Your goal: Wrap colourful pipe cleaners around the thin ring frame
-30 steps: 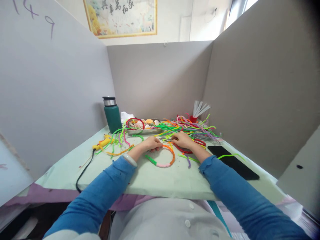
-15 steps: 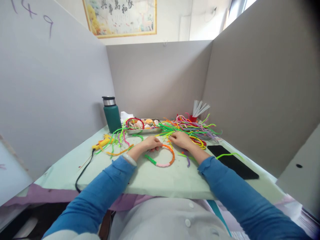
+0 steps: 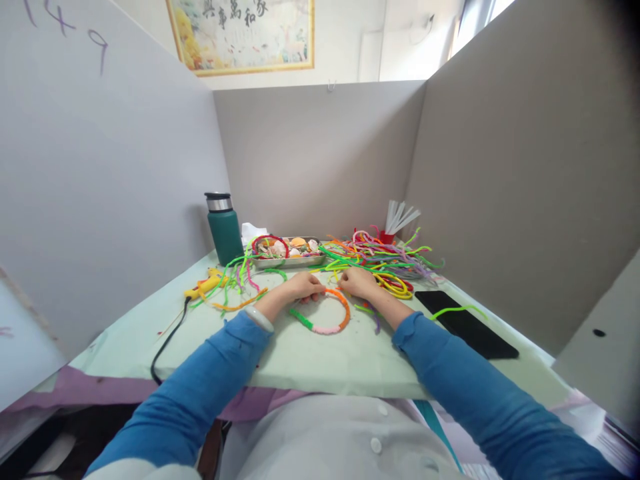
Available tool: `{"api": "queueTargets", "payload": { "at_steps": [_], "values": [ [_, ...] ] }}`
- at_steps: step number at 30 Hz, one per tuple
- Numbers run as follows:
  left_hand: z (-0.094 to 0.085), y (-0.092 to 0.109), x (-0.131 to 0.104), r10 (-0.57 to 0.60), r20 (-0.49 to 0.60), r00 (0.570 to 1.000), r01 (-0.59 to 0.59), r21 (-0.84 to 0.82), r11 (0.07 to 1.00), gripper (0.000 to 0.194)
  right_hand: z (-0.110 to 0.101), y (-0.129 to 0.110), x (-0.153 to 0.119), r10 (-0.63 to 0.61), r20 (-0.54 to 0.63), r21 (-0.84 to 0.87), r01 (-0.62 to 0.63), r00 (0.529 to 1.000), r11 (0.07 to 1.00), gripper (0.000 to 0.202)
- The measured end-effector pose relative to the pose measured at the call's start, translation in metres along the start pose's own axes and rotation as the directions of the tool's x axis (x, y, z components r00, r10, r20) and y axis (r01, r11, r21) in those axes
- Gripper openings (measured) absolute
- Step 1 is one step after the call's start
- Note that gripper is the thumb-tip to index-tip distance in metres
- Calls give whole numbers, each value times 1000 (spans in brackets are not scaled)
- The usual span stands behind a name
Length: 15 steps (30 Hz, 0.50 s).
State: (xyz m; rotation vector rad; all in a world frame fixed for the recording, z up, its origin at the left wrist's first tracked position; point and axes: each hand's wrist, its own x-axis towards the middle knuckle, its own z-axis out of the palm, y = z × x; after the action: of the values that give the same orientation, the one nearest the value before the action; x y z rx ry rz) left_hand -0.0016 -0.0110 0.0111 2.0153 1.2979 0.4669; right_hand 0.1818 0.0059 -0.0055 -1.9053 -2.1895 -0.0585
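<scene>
A ring wrapped in fuzzy pipe cleaners [image 3: 345, 308], with green, pink and orange stretches, lies on the table. My left hand [image 3: 306, 287] is closed on its upper left part, fingertips pinching it and hiding that section. Just right of the ring's top, my right hand [image 3: 356, 283] is pinched shut; a bit of orange pipe cleaner shows at its fingertips, the rest being hidden. Short green and purple pipe cleaner pieces [image 3: 369, 311] lie under my right wrist.
Behind my right hand spreads a heap of coloured pipe cleaners [image 3: 385, 257], with a red cup [image 3: 387, 237] of white sticks. A metal tray [image 3: 290, 262] holds shells. To the left stand a green bottle [image 3: 225, 233] and a yellow glue gun [image 3: 200, 288]. A black phone-like slab [image 3: 465, 327] lies right.
My right hand has shifted slightly left, closer to the ring. My left hand stays on the ring, which has barely moved.
</scene>
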Motion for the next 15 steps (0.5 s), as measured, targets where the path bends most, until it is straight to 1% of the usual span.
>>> {"api": "queueTargets", "payload": {
  "at_steps": [2,3,6,8,10,13,14,15],
  "values": [
    [0,-2,1,2,4,1000,-2,-1,1000,31,1,-1,0,2,-11,8,-2,1000,1000,36],
    [0,-2,2,0,7,1000,0,-1,1000,31,1,-2,1,3,-24,-2,-3,1000,1000,35],
    [0,-3,3,-5,14,1000,5,4,1000,30,2,-4,3,19,-66,-34,-22,998,999,23],
    [0,-4,4,3,15,1000,-4,2,1000,30,2,-3,6,36,-68,-3,-36,997,999,20],
    [0,-5,4,18,14,1000,-18,-1,1000,31,1,-2,12,40,-65,86,-34,997,996,22],
    [0,-3,3,24,13,1000,-23,-12,1000,32,1,-1,22,25,-65,305,-4,998,952,28],
    [0,-2,2,18,14,1000,-18,-17,1000,31,2,-1,24,-4,-70,361,29,998,932,29],
    [0,-1,1,10,15,1000,-10,-18,1000,31,4,-2,27,-74,-78,402,99,994,910,29]
  ]
}}
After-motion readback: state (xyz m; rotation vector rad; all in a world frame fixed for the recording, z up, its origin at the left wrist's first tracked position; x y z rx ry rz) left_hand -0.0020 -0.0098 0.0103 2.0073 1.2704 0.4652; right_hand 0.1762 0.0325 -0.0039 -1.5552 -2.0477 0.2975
